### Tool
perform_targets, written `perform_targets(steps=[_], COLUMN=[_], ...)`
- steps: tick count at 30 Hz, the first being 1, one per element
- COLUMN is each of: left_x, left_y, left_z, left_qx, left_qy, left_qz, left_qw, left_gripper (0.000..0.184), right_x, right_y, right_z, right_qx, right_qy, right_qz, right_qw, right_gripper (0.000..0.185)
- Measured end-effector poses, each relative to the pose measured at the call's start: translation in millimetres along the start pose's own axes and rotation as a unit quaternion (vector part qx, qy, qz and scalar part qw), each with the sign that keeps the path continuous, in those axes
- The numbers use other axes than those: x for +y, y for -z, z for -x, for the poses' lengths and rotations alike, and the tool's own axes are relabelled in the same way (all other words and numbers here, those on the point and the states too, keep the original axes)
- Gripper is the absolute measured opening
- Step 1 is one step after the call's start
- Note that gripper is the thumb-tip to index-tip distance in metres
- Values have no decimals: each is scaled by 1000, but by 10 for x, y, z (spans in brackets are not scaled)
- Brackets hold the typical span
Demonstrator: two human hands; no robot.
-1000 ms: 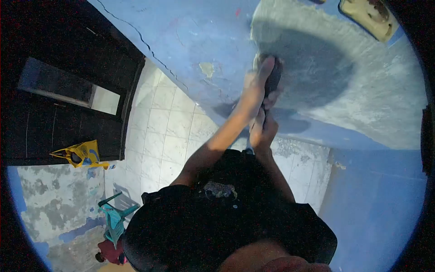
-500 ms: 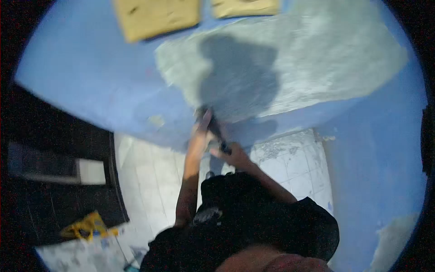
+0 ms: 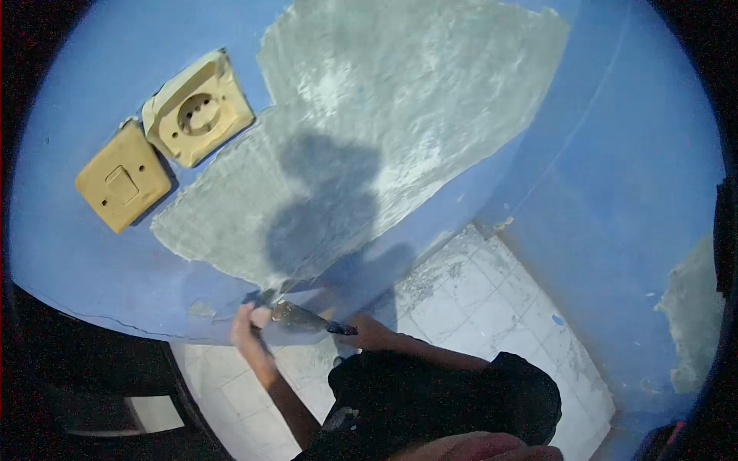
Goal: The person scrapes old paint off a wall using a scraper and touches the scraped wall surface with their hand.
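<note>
A scraper (image 3: 304, 316) with a dark, worn blade and a black handle lies close to the blue wall, at the lower edge of a bare grey patch (image 3: 430, 100). My right hand (image 3: 373, 335) is closed around the handle end. At the blade end, my left hand (image 3: 250, 330) grips with thumb and fingers, close to the wall. A dark piece beside its fingertips is too blurred to tell apart from the blade. The shadow of my head and arms falls over the grey patch.
A yellowed light switch (image 3: 123, 178) and a socket (image 3: 198, 109) stick out from the wall at upper left. White floor tiles (image 3: 500, 284) lie below, dusty near the wall. Another blue wall (image 3: 600, 230) stands at right, with a peeled patch (image 3: 692, 315). A dark opening is at lower left.
My view has turned, so the switch and socket now show fully at left. Both hands and the scraper appear lower and further left, and the scraper's handle now points more sideways.
</note>
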State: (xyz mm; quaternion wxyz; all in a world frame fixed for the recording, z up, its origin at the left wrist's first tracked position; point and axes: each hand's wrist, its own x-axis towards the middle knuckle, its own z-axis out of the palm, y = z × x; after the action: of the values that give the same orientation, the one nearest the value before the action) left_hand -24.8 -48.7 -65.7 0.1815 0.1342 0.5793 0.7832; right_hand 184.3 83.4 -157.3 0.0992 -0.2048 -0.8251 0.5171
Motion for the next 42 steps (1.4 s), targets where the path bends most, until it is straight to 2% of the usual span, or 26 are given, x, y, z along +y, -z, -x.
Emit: perform_targets(steps=[3,5,7,9,10,12,14,16,18,20,21,22,24,27,28,30,32,33,34,36,37,38,39,40,41,42], left_x=[318,330,345,332,251,-35,-122,-228,-376,-654,-944,-1298,-2118,-2999,-3123,-3216,-3207,-3196,-3184,-3196,-3220,-3262,-3303,-3356,-3410,-3501], left_y=[-246,-352,-493,-706,-718,-692,-564,-423,-221,77,341,660,1354,2099,2206,2183,2015,1902,1762,1483,1317,1135,925,713,477,332], left_z=[62,32,65,156,140,-14,-52,-2,160,267,337,471,826,1901,2263,2818,3117,3172,3190,3147,3080,3018,2938,2827,2700,2545], left_qx=[33,52,39,-4,-6,-3,-5,8,11,27,35,14,-27,-77,-101,-143,-185,-195,-206,-202,-201,-196,-186,-179,-175,-169], left_qy=[-154,-282,-382,-455,-441,-418,-381,-378,-356,-328,-309,-187,115,400,450,488,517,520,521,510,501,492,479,465,451,422], left_qz=[24,-93,-246,-417,-469,-563,-590,-597,-586,-582,-586,-542,-395,-342,-349,-358,-372,-380,-385,-392,-394,-397,-396,-392,-388,-377], left_qw=[987,953,890,787,765,712,712,708,728,744,748,819,911,847,816,783,749,740,733,739,744,750,762,773,785,807], left_gripper=[31,40,50,61,64,72,78,75,75,74,74,71,60,58,58,56,55,55,54,53,52,52,51,51,51,50], right_x=[96,304,610,1165,1440,1740,2202,2711,3197,3577,3843,3543,4360,3688,3800,4293,4248,3965,4279,4224,4319,4441,4619,4576,4545,4480], right_y=[126,187,208,176,173,174,70,-67,-248,-397,-481,-444,-613,-162,-228,-198,63,191,149,498,722,897,1077,1317,1517,1803], right_z=[114,174,288,468,581,973,1458,1948,2567,3190,3617,3791,4421,4761,4905,4961,4809,4777,4827,4719,4687,4581,4578,4557,4372,4202], right_qx=[12,71,112,156,189,214,311,286,268,249,153,223,222,150,177,250,213,322,389,395,343,328,292,235,320,356], right_qy=[-41,-46,-63,-51,-26,-121,-5,-303,-435,-515,-364,-517,-572,-576,-561,-508,-556,-497,-392,-437,-426,-375,-309,-228,-419,-407], right_qz=[-24,-51,-27,24,35,82,163,20,-67,1,265,144,74,-113,-48,81,11,-224,-413,-317,-275,-50,182,402,268,176], right_qw=[999,995,991,986,981,966,936,909,857,820,880,814,786,795,807,821,803,774,724,743,791,866,887,855,806,822], right_gripper=[43,43,42,39,37,37,39,39,49,54,58,57,37,32,38,50,29,27,25,26,35,34,32,31,35,36])
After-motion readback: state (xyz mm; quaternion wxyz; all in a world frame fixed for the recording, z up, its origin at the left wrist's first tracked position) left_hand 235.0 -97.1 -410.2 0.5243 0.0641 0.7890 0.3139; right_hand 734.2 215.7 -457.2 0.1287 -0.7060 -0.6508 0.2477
